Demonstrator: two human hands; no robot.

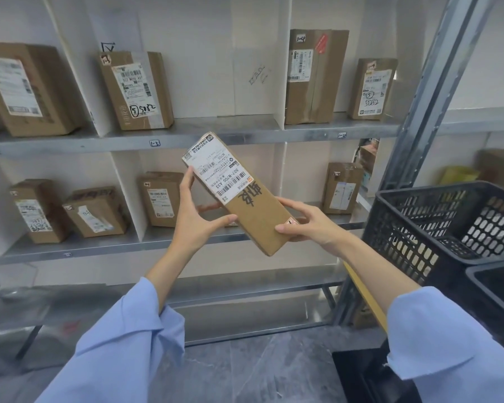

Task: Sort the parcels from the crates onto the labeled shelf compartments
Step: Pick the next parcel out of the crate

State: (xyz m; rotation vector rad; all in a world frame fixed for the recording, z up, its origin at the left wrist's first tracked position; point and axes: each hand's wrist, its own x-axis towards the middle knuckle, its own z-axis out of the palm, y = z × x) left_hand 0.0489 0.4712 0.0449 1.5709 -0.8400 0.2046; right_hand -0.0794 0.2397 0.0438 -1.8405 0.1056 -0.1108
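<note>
A long flat brown cardboard parcel (252, 212) with a white shipping label is held slantwise in the air between the two hands, in front of a grey metal shelf (216, 135) and touching none of it. The left hand (192, 216) is spread along the parcel's left long edge, forefinger up beside the label and thumb against the edge lower down; its other fingers are hidden behind. The right hand (306, 225) pinches the lower right corner, thumb on the front face, fingers behind.

Both holds sit on edges and one corner, so the upper end stands free. If either hand lets go to reach, the parcel would probably swing or slip.

The label lies turned sideways. A misread code would likely send the parcel to the wrong bay, since the small compartment tags (154, 143) above the hands look much alike.

The bay just behind the hands holds an upright brown box (160, 199) near the left hand, which a careless push might tip.

To the right of the right hand stands a black perforated plastic crate (419, 228), close enough that a wide elbow swing could catch its rim.
</note>
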